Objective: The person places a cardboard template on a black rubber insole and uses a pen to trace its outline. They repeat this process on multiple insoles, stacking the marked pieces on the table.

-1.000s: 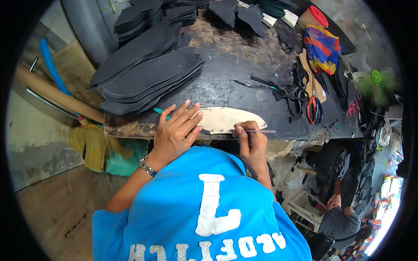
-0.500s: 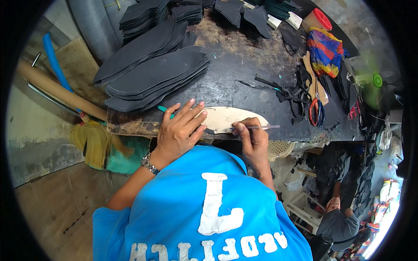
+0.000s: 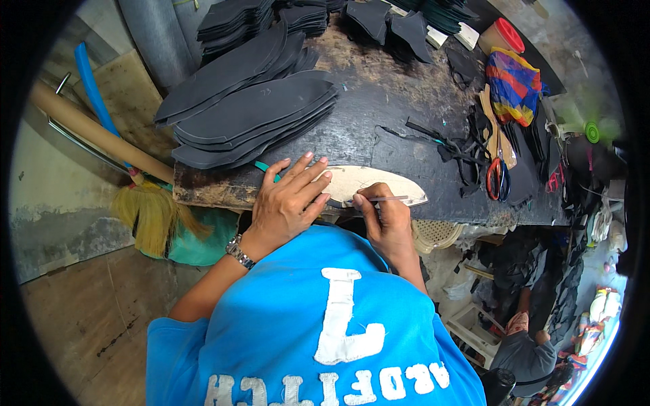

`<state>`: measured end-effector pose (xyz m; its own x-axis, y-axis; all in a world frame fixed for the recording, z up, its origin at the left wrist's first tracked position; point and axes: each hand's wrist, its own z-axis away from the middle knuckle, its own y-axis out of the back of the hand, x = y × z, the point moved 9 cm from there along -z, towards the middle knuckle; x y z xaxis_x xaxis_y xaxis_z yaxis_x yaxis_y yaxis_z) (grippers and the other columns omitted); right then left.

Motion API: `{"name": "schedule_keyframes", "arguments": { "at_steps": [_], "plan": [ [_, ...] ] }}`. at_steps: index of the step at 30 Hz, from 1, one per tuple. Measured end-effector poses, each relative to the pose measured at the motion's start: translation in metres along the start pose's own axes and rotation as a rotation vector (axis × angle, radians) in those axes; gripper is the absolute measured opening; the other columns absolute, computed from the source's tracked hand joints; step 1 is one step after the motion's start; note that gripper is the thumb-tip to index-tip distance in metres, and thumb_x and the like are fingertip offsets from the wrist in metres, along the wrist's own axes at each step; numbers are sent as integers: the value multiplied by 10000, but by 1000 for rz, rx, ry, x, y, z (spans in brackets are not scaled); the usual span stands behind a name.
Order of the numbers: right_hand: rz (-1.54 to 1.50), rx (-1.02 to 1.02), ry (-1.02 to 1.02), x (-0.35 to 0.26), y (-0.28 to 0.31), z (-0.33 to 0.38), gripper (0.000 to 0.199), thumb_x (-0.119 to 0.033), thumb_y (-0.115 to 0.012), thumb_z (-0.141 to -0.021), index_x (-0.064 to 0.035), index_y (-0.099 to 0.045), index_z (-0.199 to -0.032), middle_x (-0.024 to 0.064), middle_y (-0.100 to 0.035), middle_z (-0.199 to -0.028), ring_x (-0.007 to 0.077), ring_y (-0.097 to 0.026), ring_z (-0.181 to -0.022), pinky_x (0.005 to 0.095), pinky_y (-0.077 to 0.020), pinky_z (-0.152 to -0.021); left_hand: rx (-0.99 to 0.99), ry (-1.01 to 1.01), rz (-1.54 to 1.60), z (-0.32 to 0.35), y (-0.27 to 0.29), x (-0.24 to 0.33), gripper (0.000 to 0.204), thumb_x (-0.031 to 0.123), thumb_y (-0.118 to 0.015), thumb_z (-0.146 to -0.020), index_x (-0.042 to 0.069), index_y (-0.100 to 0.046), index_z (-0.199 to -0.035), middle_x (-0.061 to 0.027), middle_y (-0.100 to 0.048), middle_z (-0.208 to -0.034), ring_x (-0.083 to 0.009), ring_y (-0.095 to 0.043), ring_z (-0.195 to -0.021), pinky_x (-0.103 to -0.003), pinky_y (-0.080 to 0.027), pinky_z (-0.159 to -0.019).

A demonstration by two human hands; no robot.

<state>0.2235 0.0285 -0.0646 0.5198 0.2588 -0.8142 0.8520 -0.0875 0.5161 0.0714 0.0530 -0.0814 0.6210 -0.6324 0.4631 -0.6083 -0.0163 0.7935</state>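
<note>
matt black rubbery sheets (image 3: 257, 115), pale smooth cardboard-like template (image 3: 379, 184), thin metal tool (image 3: 386, 199), scuffed dark worn workbench (image 3: 379, 101), glossy metal wristwatch (image 3: 238, 252)

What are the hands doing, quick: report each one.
Left hand: open, fingers spread, pressing flat on the pale sole pattern.
Right hand: closed on a thin pen, its tip at the pattern's edge.

A dark, worn workbench (image 3: 406, 101) stands against a stained pale wall (image 3: 61, 210) on the left, above a wooden floor (image 3: 88, 325), with daylight brightening the cluttered far right corner.
</note>
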Motion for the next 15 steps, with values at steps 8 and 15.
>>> {"name": "schedule_keyframes", "arguments": {
  "at_steps": [8,15],
  "plan": [
    [-157,-21,-129,20,-2,4,98,-36,-642,-940,-11,-586,-864,127,-620,-787,228,-632,-710,318,-488,-656,3,-13,4,0,1,2,318,222,-704,-891,59,-718,-1164,-91,-644,-1332,-281,-554,-1298,-458,-367,-1066],
    [-303,247,-149,38,67,10,169,-107,-505,-1040,13,-614,-992,106,-627,-982,155,-602,-864,300,-484,-778,-1,-9,1,2,-1,1,357,262,-748,-864,64,-718,-1160,-93,-647,-1329,-275,-550,-1302,-464,-363,-1074]
  ]
}}
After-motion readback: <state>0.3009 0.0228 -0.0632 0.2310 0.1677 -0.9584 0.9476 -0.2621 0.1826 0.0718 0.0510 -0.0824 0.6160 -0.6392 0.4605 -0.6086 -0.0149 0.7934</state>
